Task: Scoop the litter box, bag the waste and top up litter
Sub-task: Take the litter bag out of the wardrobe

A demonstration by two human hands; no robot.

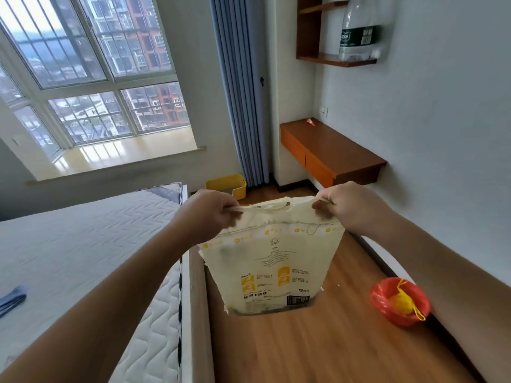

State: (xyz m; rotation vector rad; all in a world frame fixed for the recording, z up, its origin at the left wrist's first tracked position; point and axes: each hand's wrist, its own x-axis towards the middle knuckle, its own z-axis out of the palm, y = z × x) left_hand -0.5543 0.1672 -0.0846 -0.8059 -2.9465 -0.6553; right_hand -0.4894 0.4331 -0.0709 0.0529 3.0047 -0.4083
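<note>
Holding a cream litter bag (272, 261) up by its top edge, the left hand (206, 214) and the right hand (349, 205) each grip one upper corner, with the fingers curled round the folded rim so that the mouth is stretched flat between them. The bag hangs upright over the wooden floor (318, 346), its printed face with yellow squares and dark text turned toward the camera; whether its bottom edge touches the floor cannot be told. Beyond the left hand, a yellow litter box (231, 183) sits on the floor at the foot of the blue-grey curtain (239, 92), well apart from the bag. To the right of the bag, near the wall, a red plastic bag (399, 301) lies open on the floor with something yellow inside it and a yellow cord trailing over its rim. A bare mattress (83, 244) fills the left side, just beside the strip of floor. A brown desk (331, 150) is fixed to the right wall, a small red item on its far end, and a large water bottle (359, 29) stands on the wall shelf (336, 60) above it.
</note>
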